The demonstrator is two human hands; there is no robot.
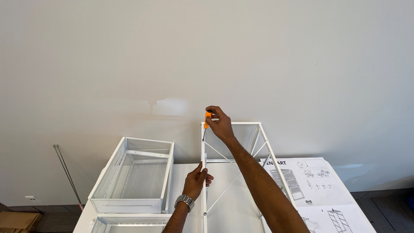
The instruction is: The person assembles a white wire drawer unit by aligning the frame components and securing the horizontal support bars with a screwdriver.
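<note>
Head view shows an orange-handled screwdriver (207,122) with a thin dark shaft, pinched in the right hand (221,124) at the top corner of a white metal frame (203,146). Slim square tubes and thin diagonal rods make up that frame. The left hand (198,179), wristwatch (184,201) below it, wraps closed around the upright post. Left stands a white mesh wire basket (133,174); right lies a paper instruction sheet (317,183).

The screwdriver (207,122) tip is too small to tell; frame (204,203) bottom is cut off
</note>
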